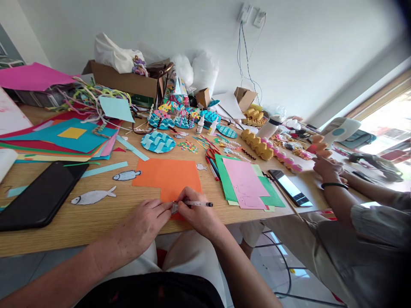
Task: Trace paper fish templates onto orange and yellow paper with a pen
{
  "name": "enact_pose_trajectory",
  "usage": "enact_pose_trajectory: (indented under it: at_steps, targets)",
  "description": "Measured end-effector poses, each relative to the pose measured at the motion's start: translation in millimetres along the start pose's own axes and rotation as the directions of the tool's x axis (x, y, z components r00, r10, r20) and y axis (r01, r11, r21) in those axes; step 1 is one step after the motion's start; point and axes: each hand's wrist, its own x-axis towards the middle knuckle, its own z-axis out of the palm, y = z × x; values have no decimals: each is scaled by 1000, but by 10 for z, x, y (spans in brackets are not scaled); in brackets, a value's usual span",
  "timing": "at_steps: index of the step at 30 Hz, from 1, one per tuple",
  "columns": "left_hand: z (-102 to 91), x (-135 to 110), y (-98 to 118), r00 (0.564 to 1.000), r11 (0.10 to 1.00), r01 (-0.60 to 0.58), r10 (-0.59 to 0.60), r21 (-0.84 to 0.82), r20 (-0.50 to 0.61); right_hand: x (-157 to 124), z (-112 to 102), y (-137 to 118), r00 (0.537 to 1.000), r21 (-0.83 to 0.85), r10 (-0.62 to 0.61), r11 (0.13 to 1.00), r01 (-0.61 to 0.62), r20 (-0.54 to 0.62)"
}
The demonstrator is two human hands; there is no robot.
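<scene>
A sheet of orange paper lies before me at the table's front edge. My right hand is closed around a white pen, its dark end pointing right. On the orange paper sits a small whitish paper cutout, partly hidden by my fingers; its shape is unclear. My left hand lies flat with fingers stretched, their tips pressing at the cutout's left side. To the left are two paper fish cutouts, a bluish fish and a larger white fish. A smaller fish cutout lies right of the orange sheet.
A black phone lies left, near stacked coloured paper. Pink paper on green sheets, scissors and another phone are right. Blue woven discs and glue bottles stand behind. Another person's hands work at right.
</scene>
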Motion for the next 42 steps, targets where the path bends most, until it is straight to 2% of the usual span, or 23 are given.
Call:
enact_pose_trajectory:
  at_steps: [7,11,15,23,28,36,42]
  targets:
    - [-19,33,24,999,1000,15,-15,-11,-30,-44,34,4,999,-38,-31,999,30,-20]
    - [-16,24,21,1000,1000,14,-14,-20,-19,-38,46,30,999,27,7,1000,-5,-48]
    - [-15,22,25,999,1000,20,-21,-4,-28,-28,55,50,995,19,27,999,-25,-95]
    - [-62,48,37,999,1000,10,-10,-5,-39,-44,78,32,998,-54,15,998,-18,-68]
    - [-78,59,39,1000,1000,1,-1,-9,-24,-66,92,40,998,-27,-13,1000,11,-69]
    - [16,19,18,998,1000,-1,1,7,-62,-43,60,18,999,6,19,1000,-18,-51]
    - [35,24,10,999,998,31,-32,-55,-8,-48,12,24,998,40,43,998,-41,-36]
